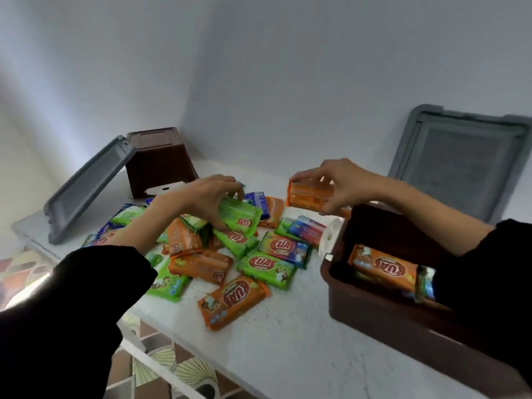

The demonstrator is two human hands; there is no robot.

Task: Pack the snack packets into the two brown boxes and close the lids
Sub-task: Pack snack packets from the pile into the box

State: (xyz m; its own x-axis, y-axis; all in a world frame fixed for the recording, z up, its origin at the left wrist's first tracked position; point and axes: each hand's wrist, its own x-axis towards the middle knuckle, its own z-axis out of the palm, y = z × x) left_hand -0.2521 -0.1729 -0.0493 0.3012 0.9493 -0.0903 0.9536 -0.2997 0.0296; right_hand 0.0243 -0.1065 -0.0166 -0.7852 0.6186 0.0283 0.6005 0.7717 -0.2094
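Note:
Several green, orange and blue snack packets (270, 263) lie heaped on the white table (288, 335). My left hand (207, 197) grips a green packet (240, 216) at the top of the heap. My right hand (342, 182) holds an orange packet (306, 194) lifted above the table, just left of the near brown box (383, 312). That box stands open at the right with an orange packet (383, 267) inside. A second brown box (159, 161) stands upside down at the back left.
One grey lid (86, 188) leans against the far box; another grey lid (460, 159) stands against the wall behind the near box. A white roll (331, 234) lies beside the near box. Patterned floor tiles (161, 367) show below the table's front edge.

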